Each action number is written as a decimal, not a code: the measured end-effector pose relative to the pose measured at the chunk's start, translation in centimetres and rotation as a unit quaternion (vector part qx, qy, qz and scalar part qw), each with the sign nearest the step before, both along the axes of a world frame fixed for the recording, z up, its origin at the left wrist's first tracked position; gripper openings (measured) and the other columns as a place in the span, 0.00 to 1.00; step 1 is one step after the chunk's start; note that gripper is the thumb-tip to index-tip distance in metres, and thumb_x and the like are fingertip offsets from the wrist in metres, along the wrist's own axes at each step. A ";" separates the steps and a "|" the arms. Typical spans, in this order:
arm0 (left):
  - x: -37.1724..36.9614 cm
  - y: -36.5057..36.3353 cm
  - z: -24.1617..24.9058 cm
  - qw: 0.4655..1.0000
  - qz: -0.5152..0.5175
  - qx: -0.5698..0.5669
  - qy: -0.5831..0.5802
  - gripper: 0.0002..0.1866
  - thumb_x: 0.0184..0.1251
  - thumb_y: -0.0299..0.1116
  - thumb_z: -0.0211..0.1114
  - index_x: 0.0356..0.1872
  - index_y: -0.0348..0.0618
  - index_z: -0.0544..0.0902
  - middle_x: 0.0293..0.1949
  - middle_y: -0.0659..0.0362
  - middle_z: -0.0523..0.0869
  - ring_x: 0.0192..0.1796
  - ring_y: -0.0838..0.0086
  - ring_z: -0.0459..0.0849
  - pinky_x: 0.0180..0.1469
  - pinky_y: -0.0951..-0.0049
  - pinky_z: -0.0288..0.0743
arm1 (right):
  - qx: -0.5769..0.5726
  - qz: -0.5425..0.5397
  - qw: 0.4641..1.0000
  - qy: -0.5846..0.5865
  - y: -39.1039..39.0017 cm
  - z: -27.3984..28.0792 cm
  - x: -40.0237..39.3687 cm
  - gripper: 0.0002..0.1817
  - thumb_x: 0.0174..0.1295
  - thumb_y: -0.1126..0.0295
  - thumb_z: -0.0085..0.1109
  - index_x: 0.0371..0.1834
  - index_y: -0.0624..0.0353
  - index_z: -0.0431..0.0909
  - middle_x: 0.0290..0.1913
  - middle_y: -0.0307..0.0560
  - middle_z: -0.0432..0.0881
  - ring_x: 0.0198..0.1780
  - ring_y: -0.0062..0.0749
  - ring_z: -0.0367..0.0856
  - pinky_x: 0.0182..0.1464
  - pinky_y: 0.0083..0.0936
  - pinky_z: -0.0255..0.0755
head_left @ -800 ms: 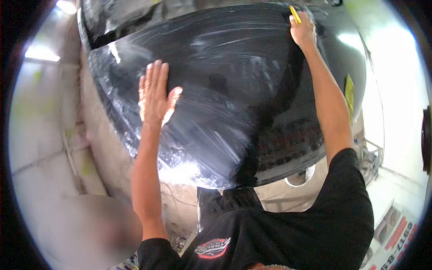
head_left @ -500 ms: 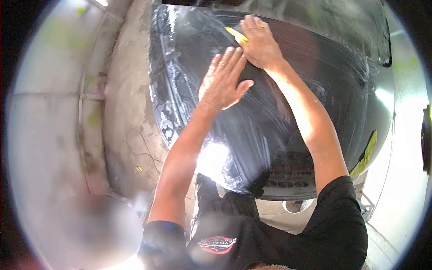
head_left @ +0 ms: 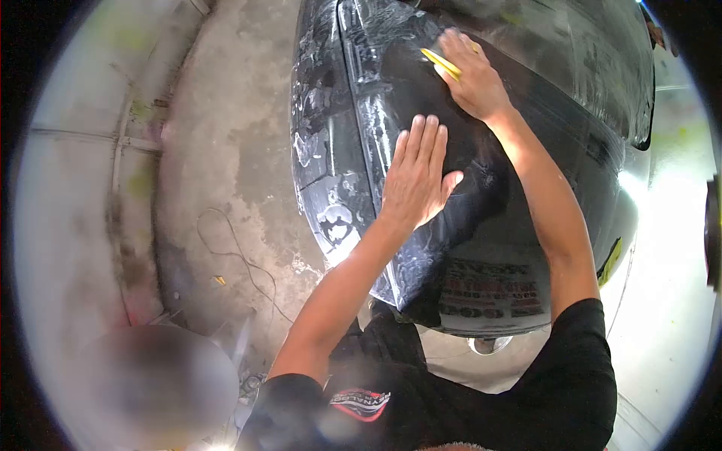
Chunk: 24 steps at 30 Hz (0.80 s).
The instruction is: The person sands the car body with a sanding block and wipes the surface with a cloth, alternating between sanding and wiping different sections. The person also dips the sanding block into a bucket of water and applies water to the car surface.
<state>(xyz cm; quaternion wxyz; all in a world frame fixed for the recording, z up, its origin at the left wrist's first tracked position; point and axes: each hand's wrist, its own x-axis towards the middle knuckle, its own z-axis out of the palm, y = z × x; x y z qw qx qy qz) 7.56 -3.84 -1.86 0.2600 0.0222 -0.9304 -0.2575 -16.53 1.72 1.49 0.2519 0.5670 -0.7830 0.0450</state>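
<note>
Below me is a glossy black car panel (head_left: pixel 489 218), streaked with a whitish wet film on its left part. My left hand (head_left: pixel 417 177) lies flat on the panel near its left seam, fingers together and thumb out, holding nothing. Farther up and to the right, my right hand (head_left: pixel 474 75) presses on the panel with a thin yellow tool (head_left: pixel 441 65) between thumb and palm. The tool's long edge shows at the hand's left side; the rest is under the hand.
A yellow-green cloth (head_left: pixel 610 261) hangs at the panel's right edge. A bucket (head_left: pixel 489 345) stands under the front edge. A thin cable (head_left: pixel 248 263) and a small yellow scrap (head_left: pixel 219 280) lie on the concrete floor (head_left: pixel 226 150) at left.
The view has shifted, with more of the car's left side showing. Both hands appear farther right and lower in the picture, and are farther apart. The right hand still has the yellow tool.
</note>
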 end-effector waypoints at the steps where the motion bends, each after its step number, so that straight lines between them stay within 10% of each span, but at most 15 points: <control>1: 0.9 -0.4 -0.4 1.000 -0.002 0.011 0.001 0.38 0.78 0.54 0.56 0.73 0.28 0.70 0.75 0.39 0.69 0.80 0.42 0.63 0.78 0.42 0.59 | 0.004 0.016 1.000 0.009 -2.1 0.2 -0.1 0.28 0.76 0.59 0.54 0.71 0.66 0.72 0.75 0.62 0.71 0.77 0.55 0.68 0.79 0.47 0.60; 8: 3.2 -2.0 -1.3 0.998 -0.052 0.032 -0.009 0.35 0.75 0.46 0.62 0.73 0.28 0.71 0.76 0.37 0.68 0.80 0.42 0.63 0.79 0.43 0.61 | -0.015 0.084 0.996 0.013 -15.9 1.6 -1.5 0.25 0.67 0.65 0.59 0.69 0.50 0.79 0.69 0.63 0.77 0.74 0.57 0.70 0.78 0.48 0.58; 13: 3.7 -4.0 -1.1 0.997 -0.057 0.060 -0.006 0.35 0.72 0.41 0.67 0.73 0.28 0.71 0.76 0.37 0.68 0.80 0.43 0.64 0.79 0.45 0.61 | 0.060 0.049 0.996 -0.042 -14.1 1.2 0.1 0.25 0.72 0.64 0.60 0.68 0.65 0.75 0.74 0.59 0.72 0.77 0.52 0.68 0.78 0.45 0.61; 18: 4.4 -5.1 -0.9 0.994 -0.065 0.085 -0.018 0.35 0.71 0.38 0.68 0.74 0.30 0.71 0.77 0.39 0.68 0.81 0.45 0.64 0.79 0.47 0.62 | 0.056 0.000 0.992 -0.115 -6.0 0.2 7.4 0.33 0.68 0.68 0.61 0.77 0.60 0.67 0.81 0.58 0.64 0.82 0.54 0.61 0.83 0.46 0.54; 24: 5.4 -6.1 -1.5 0.990 -0.094 0.106 -0.015 0.34 0.72 0.38 0.68 0.74 0.33 0.71 0.78 0.41 0.68 0.82 0.48 0.63 0.79 0.48 0.63 | 0.101 -0.030 0.994 -0.039 -15.3 1.8 1.7 0.33 0.67 0.71 0.60 0.77 0.58 0.68 0.80 0.58 0.65 0.81 0.51 0.63 0.82 0.47 0.56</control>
